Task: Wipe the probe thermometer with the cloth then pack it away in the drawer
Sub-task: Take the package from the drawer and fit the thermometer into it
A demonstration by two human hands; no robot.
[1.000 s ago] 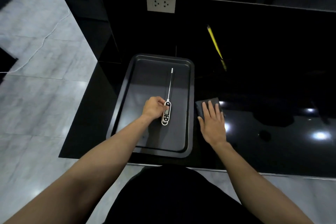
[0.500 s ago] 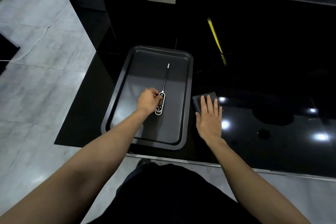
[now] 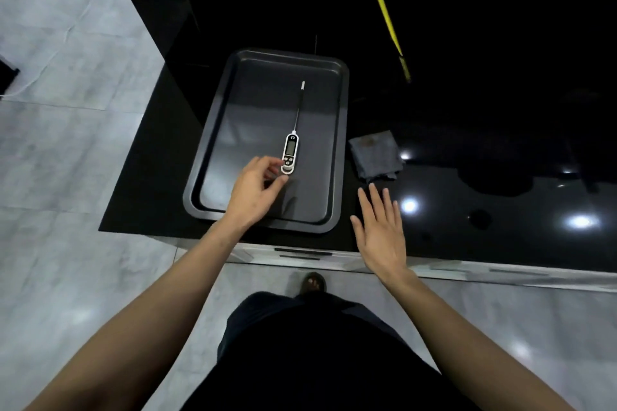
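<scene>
STEP: pickup, wiping not begun | left hand [image 3: 255, 188] fingers loosely curled at thermometer [image 3: 289, 153] handle end, no grip | thermometer flat in tray [image 3: 213, 157] | right hand [image 3: 380, 227] flat, released, cloth [image 3: 375, 155] just ahead | NEXT: pinch handle, take cloth; drawer front likely below bench [image 3: 500, 237] edge.
</scene>
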